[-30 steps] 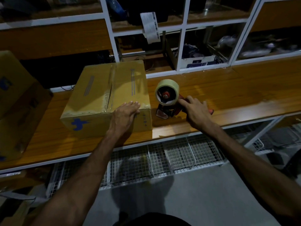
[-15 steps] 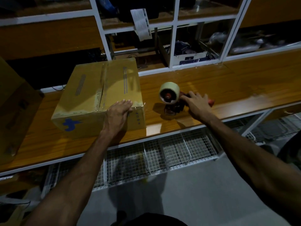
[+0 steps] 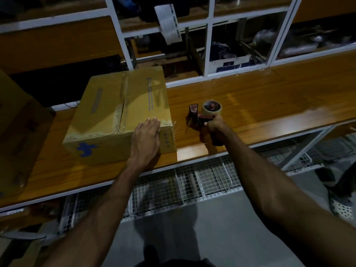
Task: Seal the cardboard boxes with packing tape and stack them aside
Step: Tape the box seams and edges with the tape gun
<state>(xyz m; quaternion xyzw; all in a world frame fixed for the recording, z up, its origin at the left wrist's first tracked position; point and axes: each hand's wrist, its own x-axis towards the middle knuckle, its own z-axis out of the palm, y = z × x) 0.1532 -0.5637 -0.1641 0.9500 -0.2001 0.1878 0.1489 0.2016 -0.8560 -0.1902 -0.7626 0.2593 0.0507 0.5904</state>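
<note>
Dim shelving backs a long wooden workbench (image 3: 250, 105). Above it, the right hand (image 3: 215, 125) wraps its fingers around the handle of a red tape dispenser (image 3: 204, 116), which carries a roll of clear tape. Just left of that grip, a cardboard box (image 3: 119, 116) sits on the bench with its flaps closed. The left hand (image 3: 147, 139) lies flat, fingers straight, over the box's near right edge. Farther left stands another cardboard box (image 3: 17, 132), partly cut off by the frame.
</note>
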